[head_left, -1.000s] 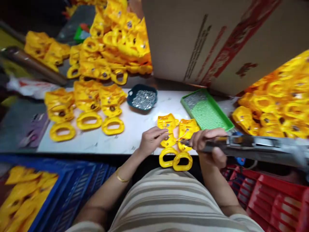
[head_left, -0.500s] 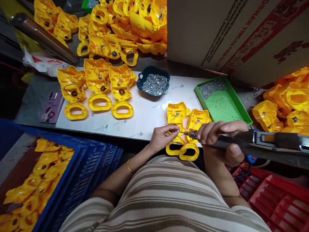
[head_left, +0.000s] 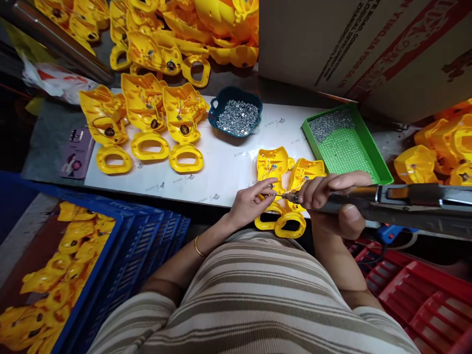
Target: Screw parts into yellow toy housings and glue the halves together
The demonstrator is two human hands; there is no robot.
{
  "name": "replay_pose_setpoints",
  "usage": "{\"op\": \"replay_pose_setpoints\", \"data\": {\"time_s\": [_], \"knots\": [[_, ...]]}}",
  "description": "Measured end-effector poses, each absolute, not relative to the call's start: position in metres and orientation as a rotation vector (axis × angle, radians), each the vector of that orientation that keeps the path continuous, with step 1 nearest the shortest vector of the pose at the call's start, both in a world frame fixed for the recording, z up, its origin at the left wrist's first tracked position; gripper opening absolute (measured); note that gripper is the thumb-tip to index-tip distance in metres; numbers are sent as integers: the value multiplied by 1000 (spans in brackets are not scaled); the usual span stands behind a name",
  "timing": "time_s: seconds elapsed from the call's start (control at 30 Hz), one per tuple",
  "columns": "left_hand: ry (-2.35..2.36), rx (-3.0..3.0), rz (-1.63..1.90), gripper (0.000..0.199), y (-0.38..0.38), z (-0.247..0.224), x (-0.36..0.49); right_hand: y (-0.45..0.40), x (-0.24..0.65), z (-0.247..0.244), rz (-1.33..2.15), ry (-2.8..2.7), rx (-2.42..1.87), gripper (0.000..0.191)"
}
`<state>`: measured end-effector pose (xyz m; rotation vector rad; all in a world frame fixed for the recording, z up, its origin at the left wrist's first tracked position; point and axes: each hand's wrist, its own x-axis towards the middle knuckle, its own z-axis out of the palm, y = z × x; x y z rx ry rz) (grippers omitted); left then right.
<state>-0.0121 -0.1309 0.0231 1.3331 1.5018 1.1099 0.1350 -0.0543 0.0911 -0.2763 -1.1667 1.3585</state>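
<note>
My right hand (head_left: 334,199) is wrapped round a dark power screwdriver (head_left: 398,204), its thin bit pointing left. At the bit's tip, the fingers of my left hand (head_left: 252,204) are pinched together; whatever they hold is too small to make out. Beneath and beyond the fingers lie two yellow plastic shells (head_left: 273,161) with small boards and wires inside. Two yellow rings (head_left: 290,225) rest at the near table edge, under the tool's tip. A dark teal bowl of small screws (head_left: 238,118) stands behind, to the left.
A green tray (head_left: 354,152) with screws sits at the right, near a large carton (head_left: 313,44). Three yellow shells with rings (head_left: 149,145) lie on the left. Yellow parts are heaped behind. Blue crates (head_left: 136,246) stand lower left, a red crate (head_left: 416,285) lower right.
The view has shifted slightly. The fingers of my left hand have spread a little at the bit's tip. The screwdriver is still in my right hand.
</note>
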Motion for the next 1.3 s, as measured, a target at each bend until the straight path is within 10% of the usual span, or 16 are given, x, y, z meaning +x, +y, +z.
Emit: {"op": "replay_pose_setpoints", "data": {"time_s": [1.3], "knots": [[2105,1652,483,64,-144,12,-16,-44,105,28,1454,-1383,-262,28]]}}
